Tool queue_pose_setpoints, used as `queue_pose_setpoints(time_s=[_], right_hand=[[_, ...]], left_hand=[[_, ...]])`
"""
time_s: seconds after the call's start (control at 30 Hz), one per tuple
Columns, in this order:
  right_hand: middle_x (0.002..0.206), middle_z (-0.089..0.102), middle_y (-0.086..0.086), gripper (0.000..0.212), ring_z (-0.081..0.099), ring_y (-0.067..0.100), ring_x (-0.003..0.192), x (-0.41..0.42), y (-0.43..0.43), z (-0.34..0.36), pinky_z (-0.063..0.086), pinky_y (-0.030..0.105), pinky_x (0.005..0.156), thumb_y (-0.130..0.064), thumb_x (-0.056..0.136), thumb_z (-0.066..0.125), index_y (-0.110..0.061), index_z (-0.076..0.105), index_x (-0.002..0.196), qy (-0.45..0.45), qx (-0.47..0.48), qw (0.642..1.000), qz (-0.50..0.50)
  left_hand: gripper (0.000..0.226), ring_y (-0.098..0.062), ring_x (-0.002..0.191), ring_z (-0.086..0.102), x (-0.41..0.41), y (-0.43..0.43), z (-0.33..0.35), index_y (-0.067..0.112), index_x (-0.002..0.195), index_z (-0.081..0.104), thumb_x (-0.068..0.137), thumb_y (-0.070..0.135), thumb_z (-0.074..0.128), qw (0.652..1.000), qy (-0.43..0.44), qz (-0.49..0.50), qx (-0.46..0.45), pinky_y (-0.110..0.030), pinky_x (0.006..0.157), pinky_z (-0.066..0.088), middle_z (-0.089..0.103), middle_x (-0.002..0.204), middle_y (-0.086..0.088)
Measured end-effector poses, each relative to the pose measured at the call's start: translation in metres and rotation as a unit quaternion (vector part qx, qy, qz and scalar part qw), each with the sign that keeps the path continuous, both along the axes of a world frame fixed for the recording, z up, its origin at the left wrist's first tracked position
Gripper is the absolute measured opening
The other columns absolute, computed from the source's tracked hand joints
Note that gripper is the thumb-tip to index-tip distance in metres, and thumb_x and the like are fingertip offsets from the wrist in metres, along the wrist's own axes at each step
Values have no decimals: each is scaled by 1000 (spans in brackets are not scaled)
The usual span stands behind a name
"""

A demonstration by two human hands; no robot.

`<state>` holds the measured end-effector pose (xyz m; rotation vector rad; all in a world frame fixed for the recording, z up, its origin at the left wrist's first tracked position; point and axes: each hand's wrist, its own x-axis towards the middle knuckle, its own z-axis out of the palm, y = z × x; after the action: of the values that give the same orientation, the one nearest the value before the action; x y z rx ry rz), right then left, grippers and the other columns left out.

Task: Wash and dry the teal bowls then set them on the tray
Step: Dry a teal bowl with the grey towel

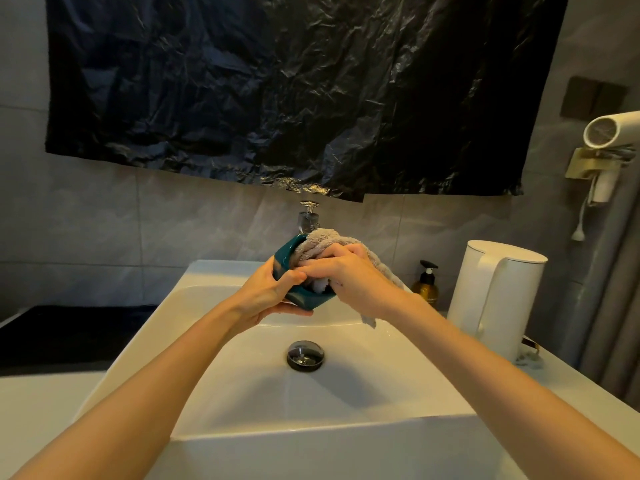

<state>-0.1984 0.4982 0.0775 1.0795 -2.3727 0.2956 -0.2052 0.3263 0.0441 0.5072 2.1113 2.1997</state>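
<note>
Above the white sink [242, 393] I hold a teal bowl [287, 258], tilted on its side with its opening turned to the right. My left hand [270, 292] grips the bowl from below and along its rim. My right hand [346, 275] presses a beige towel [322, 240] into the bowl; the towel bunches over the top rim and a corner hangs below my right wrist. Most of the bowl's inside is hidden by the towel and my fingers. No other teal bowl shows.
A chrome faucet [308, 216] stands right behind the bowl. The drain plug [305, 355] sits mid-basin. A white kettle [498, 299] and an amber pump bottle [426, 284] stand on the right counter. A dark tray [69, 334] lies on the left. A hair dryer [609, 133] hangs on the right wall.
</note>
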Motion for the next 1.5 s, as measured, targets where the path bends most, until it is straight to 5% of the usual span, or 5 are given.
queue_pose_setpoints(time_s=[0.1, 0.23, 0.6, 1.03, 1.5], right_hand=[[121, 60, -5, 32, 39, 5, 112, -4, 12, 4, 20, 8, 94, -10, 92, 56, -26, 67, 118, -39, 72, 996, -30], [121, 63, -5, 34, 48, 11, 116, 4, 20, 16, 32, 27, 96, -4, 93, 55, -25, 68, 117, -68, 103, 992, -31], [158, 19, -7, 59, 19, 18, 142, 34, 6, -2, 14, 34, 111, -16, 97, 50, -32, 24, 148, 110, 240, 958, -113], [128, 54, 7, 28, 29, 25, 127, 48, -4, -1, 13, 39, 94, -23, 99, 44, -12, 48, 124, 164, 232, 928, -239], [104, 46, 6, 52, 31, 24, 103, 26, -4, -9, 12, 32, 76, -2, 94, 31, -40, 55, 121, -168, 16, 973, -157]], left_hand=[[39, -27, 99, 64, 1, 2, -3, 23, 125, 40, 90, 17, 59, 1000, -13, -8, -2, -41, 72, 60, 55, 118, -9], [42, -28, 98, 65, 0, 7, -5, 22, 128, 40, 91, 18, 58, 1000, -22, -18, -8, -41, 72, 60, 56, 118, -9], [44, -24, 98, 64, 0, 7, -6, 25, 126, 38, 89, 25, 61, 998, 2, 1, -69, -35, 71, 60, 56, 115, -4], [43, -30, 101, 62, 1, 10, -11, 22, 128, 40, 90, 23, 59, 996, 8, 19, -84, -42, 74, 59, 54, 120, -9], [50, -28, 99, 64, -1, 10, -11, 23, 131, 40, 87, 27, 63, 996, 32, 38, -78, -41, 71, 60, 56, 121, -7]])
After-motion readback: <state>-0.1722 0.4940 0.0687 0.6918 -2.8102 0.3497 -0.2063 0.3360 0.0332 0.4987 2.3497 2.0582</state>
